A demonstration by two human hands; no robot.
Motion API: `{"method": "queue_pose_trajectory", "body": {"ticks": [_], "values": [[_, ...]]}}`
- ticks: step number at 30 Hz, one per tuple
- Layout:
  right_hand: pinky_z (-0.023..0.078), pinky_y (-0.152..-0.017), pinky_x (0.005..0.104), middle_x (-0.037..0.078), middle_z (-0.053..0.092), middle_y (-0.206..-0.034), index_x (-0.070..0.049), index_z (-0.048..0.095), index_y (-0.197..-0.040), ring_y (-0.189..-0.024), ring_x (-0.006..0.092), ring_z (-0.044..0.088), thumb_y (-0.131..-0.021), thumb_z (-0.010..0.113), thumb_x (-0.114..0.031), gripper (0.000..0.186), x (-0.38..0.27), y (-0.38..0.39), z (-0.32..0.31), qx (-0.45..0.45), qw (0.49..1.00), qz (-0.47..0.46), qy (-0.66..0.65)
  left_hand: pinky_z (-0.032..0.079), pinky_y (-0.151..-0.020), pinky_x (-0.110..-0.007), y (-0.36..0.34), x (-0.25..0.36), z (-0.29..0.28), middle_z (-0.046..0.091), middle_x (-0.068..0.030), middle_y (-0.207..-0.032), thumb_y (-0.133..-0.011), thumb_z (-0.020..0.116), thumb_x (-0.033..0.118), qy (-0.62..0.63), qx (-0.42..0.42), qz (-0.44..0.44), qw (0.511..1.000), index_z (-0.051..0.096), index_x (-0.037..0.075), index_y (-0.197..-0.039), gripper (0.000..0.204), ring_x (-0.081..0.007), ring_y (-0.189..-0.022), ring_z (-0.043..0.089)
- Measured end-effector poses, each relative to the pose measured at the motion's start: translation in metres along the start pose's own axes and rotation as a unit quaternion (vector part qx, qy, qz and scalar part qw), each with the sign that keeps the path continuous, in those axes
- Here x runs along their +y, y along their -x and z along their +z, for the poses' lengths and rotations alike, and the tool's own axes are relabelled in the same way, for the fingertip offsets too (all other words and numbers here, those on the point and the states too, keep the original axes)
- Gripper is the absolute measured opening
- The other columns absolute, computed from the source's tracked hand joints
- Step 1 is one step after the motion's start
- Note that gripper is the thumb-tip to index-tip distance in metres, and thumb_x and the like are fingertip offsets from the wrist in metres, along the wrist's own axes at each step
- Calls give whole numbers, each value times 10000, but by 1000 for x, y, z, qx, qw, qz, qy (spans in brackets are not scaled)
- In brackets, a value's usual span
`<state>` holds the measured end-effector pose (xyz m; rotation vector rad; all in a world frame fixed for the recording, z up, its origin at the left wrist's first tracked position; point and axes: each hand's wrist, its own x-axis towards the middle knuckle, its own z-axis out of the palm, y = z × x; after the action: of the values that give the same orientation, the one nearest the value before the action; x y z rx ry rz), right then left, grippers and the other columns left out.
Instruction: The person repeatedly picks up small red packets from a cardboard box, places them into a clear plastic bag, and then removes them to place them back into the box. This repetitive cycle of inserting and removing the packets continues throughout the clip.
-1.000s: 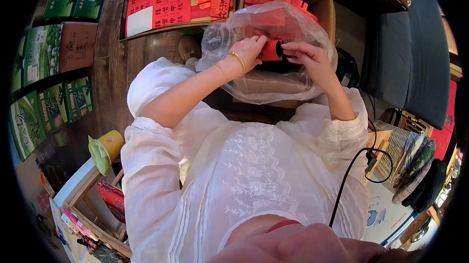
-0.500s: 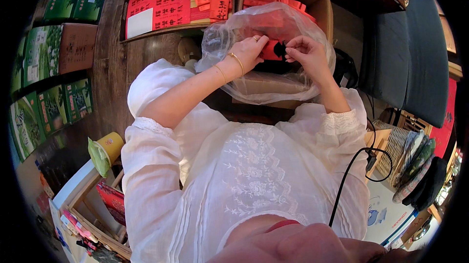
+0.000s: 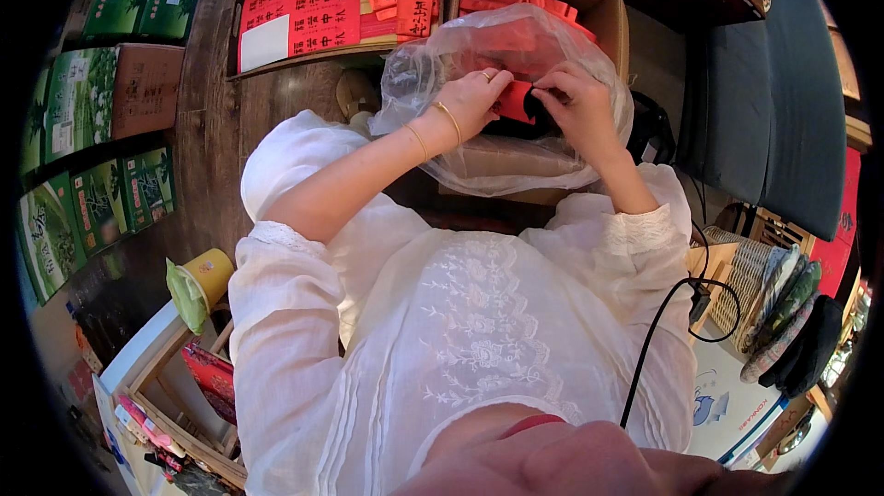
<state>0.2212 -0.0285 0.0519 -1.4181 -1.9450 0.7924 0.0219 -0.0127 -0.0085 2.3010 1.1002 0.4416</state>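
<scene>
Over the mouth of a clear plastic bag [image 3: 419, 54], my left hand [image 3: 471, 102] closes its fingers on a small red packet [image 3: 515, 100]. My right hand [image 3: 582, 111] is at the packet's right end, thumb and fingers pinched on a small black piece [image 3: 535, 107]. What this black piece is, I cannot make out; it touches the packet's end. Dark contents show low in the bag beneath both hands. The bag's rim is spread wide around them.
Beyond the bag, a cardboard box [image 3: 608, 12] holds several red packets. Left of it, a shallow carton [image 3: 368, 46] carries more red packets and printed red paper. Green boxes [image 3: 83, 100] are stacked at the left. A dark padded seat [image 3: 737, 109] stands at the right.
My right hand has shifted slightly left, bringing the black piece closer against the packet. The packet has tilted a little. My left hand is almost unmoved.
</scene>
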Motion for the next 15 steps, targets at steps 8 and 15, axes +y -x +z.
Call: {"method": "queue_pose_trajectory", "body": {"ticks": [8, 15], "values": [[488, -644, 259, 48, 616, -781, -34, 671, -951, -706, 140, 606, -760, 692, -34, 192, 0, -3, -18, 52, 991, 73, -95, 510, -773, -406, -3, -4, -1, 577, -131, -1057, -691, 726, 86, 17, -13, -26, 999, 474, 76, -1149, 522, -328, -972, 592], [498, -703, 363, 136, 620, -849, -28, 647, -948, -784, 303, 622, -756, 673, -76, 199, 1, 6, 5, -57, 997, -6, 56, 528, -771, -403, -4, -2, 2, 563, -92, -1145, -719, 691, 104, -42, 30, 67, 996, 479, 111, -1148, 479, -307, -1053, 565]]}}
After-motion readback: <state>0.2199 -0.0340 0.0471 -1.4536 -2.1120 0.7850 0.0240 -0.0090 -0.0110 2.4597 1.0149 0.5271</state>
